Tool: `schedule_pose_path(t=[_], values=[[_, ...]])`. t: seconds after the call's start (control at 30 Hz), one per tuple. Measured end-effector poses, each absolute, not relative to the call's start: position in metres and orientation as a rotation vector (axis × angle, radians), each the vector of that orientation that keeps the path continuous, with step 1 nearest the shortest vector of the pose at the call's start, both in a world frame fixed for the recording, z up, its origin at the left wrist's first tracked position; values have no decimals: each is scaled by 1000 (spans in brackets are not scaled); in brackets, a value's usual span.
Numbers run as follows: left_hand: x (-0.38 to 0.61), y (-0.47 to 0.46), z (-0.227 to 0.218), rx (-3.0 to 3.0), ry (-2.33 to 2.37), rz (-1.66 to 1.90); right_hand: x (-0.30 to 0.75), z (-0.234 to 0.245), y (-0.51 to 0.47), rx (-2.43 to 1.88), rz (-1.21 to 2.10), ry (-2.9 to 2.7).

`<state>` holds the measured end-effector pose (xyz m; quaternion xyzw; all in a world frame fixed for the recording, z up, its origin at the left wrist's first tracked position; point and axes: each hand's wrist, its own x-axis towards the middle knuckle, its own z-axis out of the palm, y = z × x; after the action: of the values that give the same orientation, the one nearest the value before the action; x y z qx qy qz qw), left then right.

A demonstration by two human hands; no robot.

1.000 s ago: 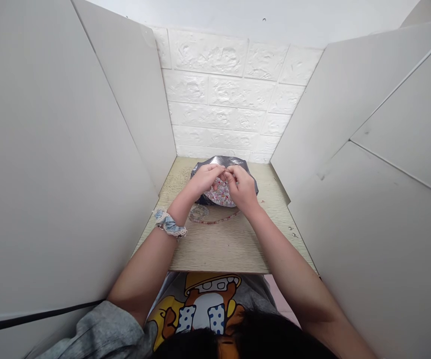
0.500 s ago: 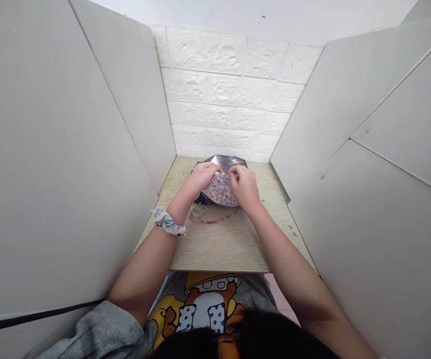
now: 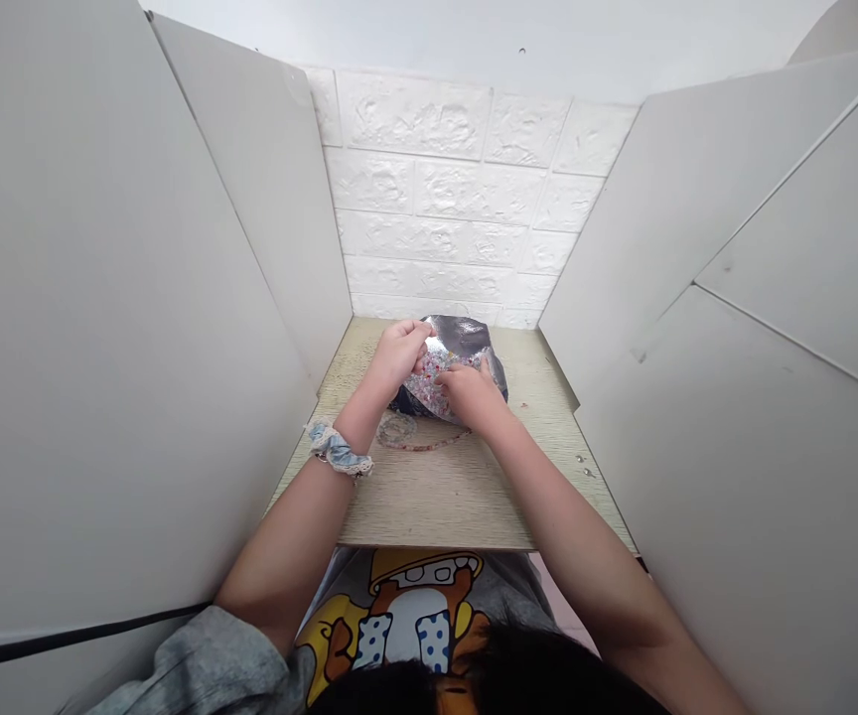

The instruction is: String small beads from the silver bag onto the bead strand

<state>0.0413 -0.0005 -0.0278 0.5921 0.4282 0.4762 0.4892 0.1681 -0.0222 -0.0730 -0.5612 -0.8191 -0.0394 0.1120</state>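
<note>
A silvery foil-lined bag (image 3: 466, 336) lies opened out near the back of the table, with many small clear, pink and red beads (image 3: 429, 387) on it. My left hand (image 3: 401, 355) is closed in a pinch above the bag's left side; what its fingertips hold is too small to make out. Over the beads, my right hand (image 3: 474, 397) reaches in with bent, parted fingers, its fingertips touching them. In front of the bag a strand of reddish beads (image 3: 429, 446) curves across the table, beside a coil of pale clear beads (image 3: 397, 429).
The wooden table (image 3: 429, 506) stands between a left white panel (image 3: 250, 199) and a right white panel (image 3: 697, 218), against a white brick-patterned wall (image 3: 429, 189). Small shiny bits (image 3: 584, 466) lie near its right edge. A fabric scrunchie (image 3: 338, 449) circles my left wrist.
My right hand has moved down and left, away from its pinch opposite my left hand and onto the beads. My left hand stays nearly in place. The view has shifted slightly.
</note>
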Motion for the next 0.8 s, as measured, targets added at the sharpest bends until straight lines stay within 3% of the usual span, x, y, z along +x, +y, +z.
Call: schedule_pose_path(t=[0.5, 0.8], values=[[40, 2, -30, 1502, 1022, 1267, 160, -80, -19, -1723, -227, -2388], [43, -3, -24, 1467, 1111, 1154, 155, -76, -20, -1712, -221, -2406]])
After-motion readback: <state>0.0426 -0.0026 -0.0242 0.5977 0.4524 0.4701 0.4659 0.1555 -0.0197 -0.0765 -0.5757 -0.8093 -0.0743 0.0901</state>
